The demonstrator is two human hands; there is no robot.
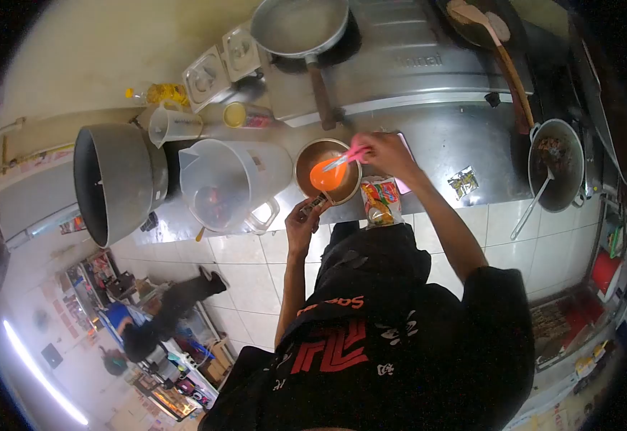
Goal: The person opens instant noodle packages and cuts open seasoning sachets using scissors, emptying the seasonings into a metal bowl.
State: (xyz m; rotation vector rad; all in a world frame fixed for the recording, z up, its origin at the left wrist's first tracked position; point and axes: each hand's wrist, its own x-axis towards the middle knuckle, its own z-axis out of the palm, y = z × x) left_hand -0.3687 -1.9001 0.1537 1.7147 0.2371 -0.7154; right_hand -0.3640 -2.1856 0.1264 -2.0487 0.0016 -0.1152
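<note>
My right hand (389, 154) is closed on pink-handled scissors (349, 155), whose blades point left over a metal bowl (319, 149). Inside that bowl is something bright orange (325, 176); I cannot tell whether it is a liquid or a plastic piece. At the bowl's near rim, my left hand (302, 224) pinches a small dark packet (316, 205). A red and yellow food packet (381, 201) lies just right of the bowl, at the counter edge. Beneath my right wrist is a flat pink-edged object (405, 151), partly covered.
Left of the bowl stand a large clear plastic jug (220, 179) and a big grey pot (116, 183). A frying pan (300, 29) rests on the stove behind. Rightward are a small sachet (463, 183) and a pot (561, 179) holding a ladle. Another person (169, 309) is at lower left.
</note>
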